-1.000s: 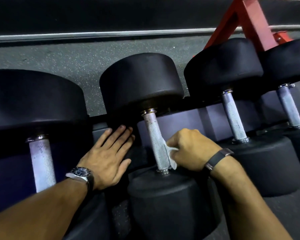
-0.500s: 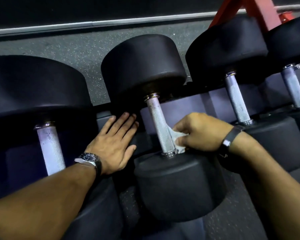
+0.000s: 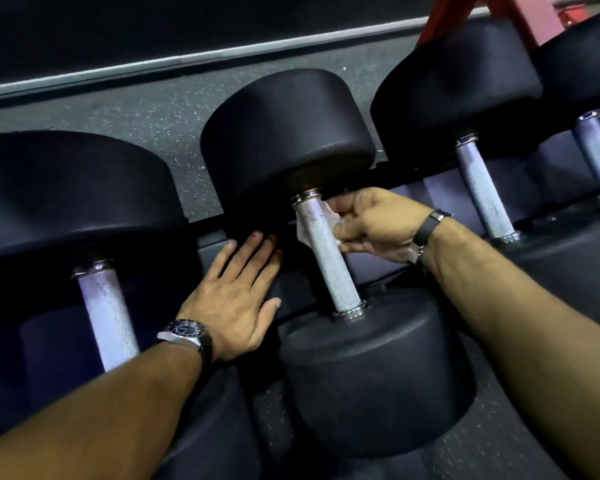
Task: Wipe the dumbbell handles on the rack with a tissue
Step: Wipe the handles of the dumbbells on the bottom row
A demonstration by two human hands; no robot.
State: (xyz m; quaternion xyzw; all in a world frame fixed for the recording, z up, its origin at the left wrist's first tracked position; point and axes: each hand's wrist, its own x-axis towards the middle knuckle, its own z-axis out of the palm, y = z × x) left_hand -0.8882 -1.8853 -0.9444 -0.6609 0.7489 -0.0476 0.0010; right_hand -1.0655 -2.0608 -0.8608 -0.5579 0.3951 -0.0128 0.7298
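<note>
My right hand [image 3: 371, 221] pinches the tissue [image 3: 305, 230] around the top of the middle dumbbell handle [image 3: 326, 251], just under the far weight head, so the paper wraps the knurling. My left hand [image 3: 236, 299] lies flat and open on the rack [image 3: 440, 188] beside it, bracing me, I'd say.

Speckled grey rubber floor [image 3: 125, 109] lay beyond rack. Pale strip [image 3: 187, 58] ran along floor's far edge, below dark wall [image 3: 153, 22]. Red metal frame member [image 3: 520, 15] stood at upper right, tilted. Dark-faced wristwatch [image 3: 185, 331] with light strap sat on one wrist; dark band [image 3: 430, 225] with metal clasp sat on other wrist.
</note>
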